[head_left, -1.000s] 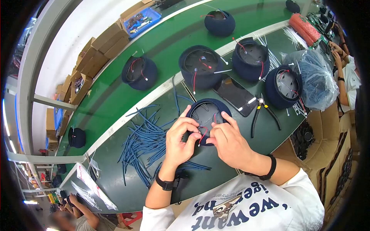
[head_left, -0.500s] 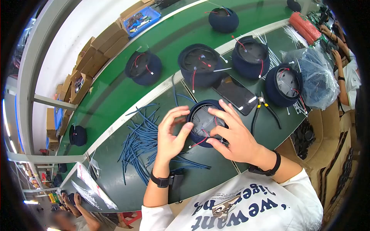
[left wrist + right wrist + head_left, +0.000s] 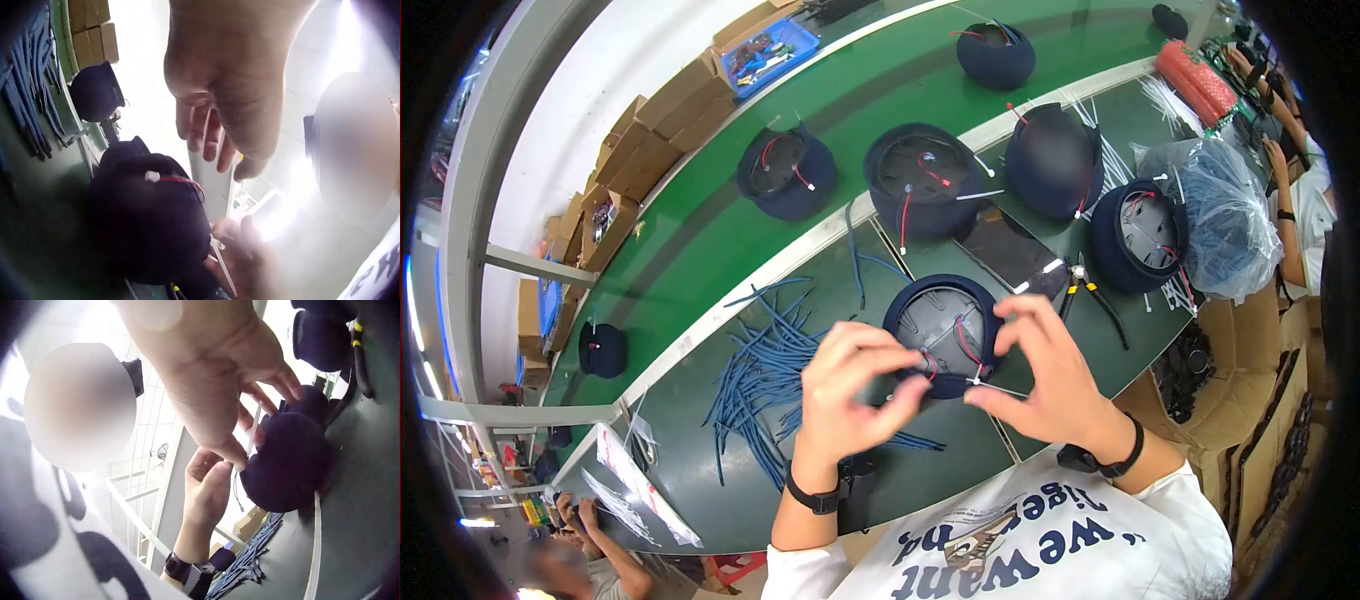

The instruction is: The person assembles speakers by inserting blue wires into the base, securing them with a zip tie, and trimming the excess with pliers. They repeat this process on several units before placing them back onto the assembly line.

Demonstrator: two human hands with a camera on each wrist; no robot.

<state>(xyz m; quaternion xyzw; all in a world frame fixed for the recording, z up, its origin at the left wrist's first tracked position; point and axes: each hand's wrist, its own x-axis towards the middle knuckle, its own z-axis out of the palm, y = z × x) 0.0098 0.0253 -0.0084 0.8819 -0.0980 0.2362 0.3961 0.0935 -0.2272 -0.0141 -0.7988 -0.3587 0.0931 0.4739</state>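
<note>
A round dark-blue padded shell (image 3: 940, 335) sits in front of the person, its grey hollow facing up with red wires (image 3: 970, 345) inside. The left hand (image 3: 850, 385) hovers at the shell's near left edge, thumb and fingers bent and apart. At the right edge, the right hand (image 3: 1055, 380) curves with a wide gap between thumb and fingers. A white cable tie (image 3: 1003, 388) sticks out from the near rim beside the right thumb. In the left wrist view, a red wire with a white connector (image 3: 152, 177) hangs over the shell's side.
Loose blue sleeves (image 3: 765, 370) lie piled at left. Behind stand more shells (image 3: 925, 205), a phone (image 3: 1015, 250), yellow-marked pliers (image 3: 1100, 300) and a clear plastic bag (image 3: 1225, 220). A green belt (image 3: 690, 270) runs along the far side, bearing several shells.
Both hands have drawn back from inside the shell toward its near sides. The cable tie now shows at the near rim. Shells on the belt have shifted right.
</note>
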